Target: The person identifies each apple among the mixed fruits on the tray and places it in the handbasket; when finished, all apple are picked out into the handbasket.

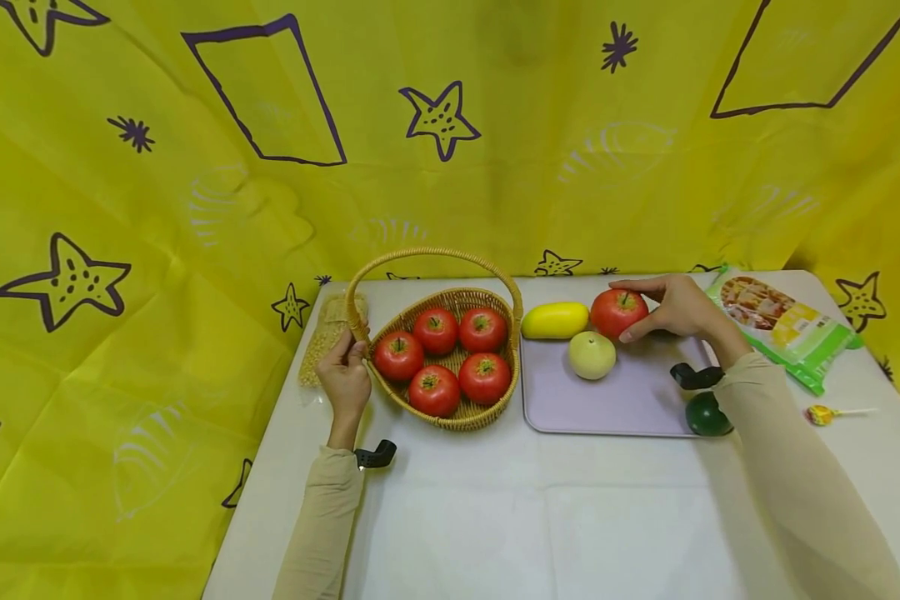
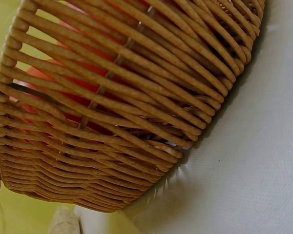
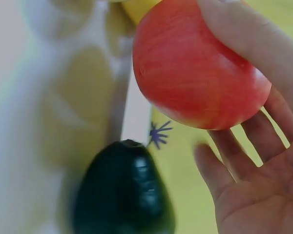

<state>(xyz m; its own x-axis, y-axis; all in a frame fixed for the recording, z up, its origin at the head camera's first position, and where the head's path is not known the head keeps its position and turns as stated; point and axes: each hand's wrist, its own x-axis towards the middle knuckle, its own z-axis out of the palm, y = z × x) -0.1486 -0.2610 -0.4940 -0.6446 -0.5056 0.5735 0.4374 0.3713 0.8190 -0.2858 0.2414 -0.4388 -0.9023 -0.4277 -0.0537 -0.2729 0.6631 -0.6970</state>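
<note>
My right hand point(image 1: 678, 312) grips a red apple point(image 1: 618, 310) between thumb and fingers over the back of the lilac tray point(image 1: 555, 404). In the right wrist view, the apple point(image 3: 195, 68) is raised above the tray surface. On the tray are a yellow mango-like fruit point(image 1: 555, 321), a pale green round fruit point(image 1: 592, 356) and a dark green avocado point(image 1: 707, 414) at the front right corner. My left hand point(image 1: 345, 379) holds the wicker basket point(image 1: 461, 424) at the left foot of its handle. Several red apples point(image 1: 434, 391) lie inside the basket.
Behind my left hand lies a clear packet of pale grains point(image 1: 311, 354). A green and white food bag point(image 1: 787, 321) rests right of the tray, with a wrapped lollipop point(image 1: 821, 415) in front of it. A yellow patterned cloth point(image 1: 435, 200) hangs behind the white table.
</note>
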